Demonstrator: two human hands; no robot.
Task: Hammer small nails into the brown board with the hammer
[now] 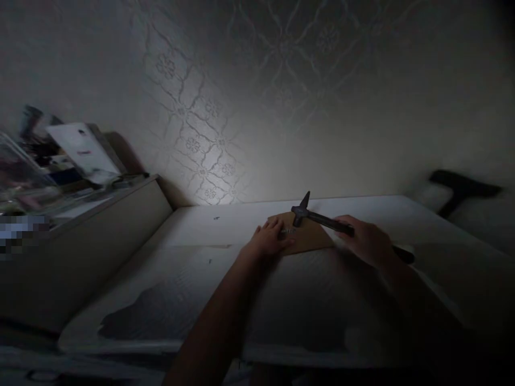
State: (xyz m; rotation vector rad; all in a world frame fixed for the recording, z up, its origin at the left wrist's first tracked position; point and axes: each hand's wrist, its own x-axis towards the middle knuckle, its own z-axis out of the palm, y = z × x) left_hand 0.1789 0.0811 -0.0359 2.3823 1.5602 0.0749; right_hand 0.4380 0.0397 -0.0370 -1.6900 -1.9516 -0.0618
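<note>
My right hand (368,241) is wrapped around the dark handle of a hammer (324,220). The hammer's head hangs above a piece of brown cardboard (309,241), its pointed end up and its blunt face down; whether it touches the cardboard I cannot tell. On the left part of the cardboard lies my left hand (269,238), flat with its fingers spread. Small shiny pieces (288,230) show beside its fingers, too small to make out. Beneath all this is a white tabletop (193,225).
A few tiny dark bits (216,218) lie on the tabletop to the left. A cabinet (120,236) bounds the left side, with a white box (86,153) and clutter on top. Patterned wallpaper (261,107) rises behind. At the right stands a blurred black object (462,185).
</note>
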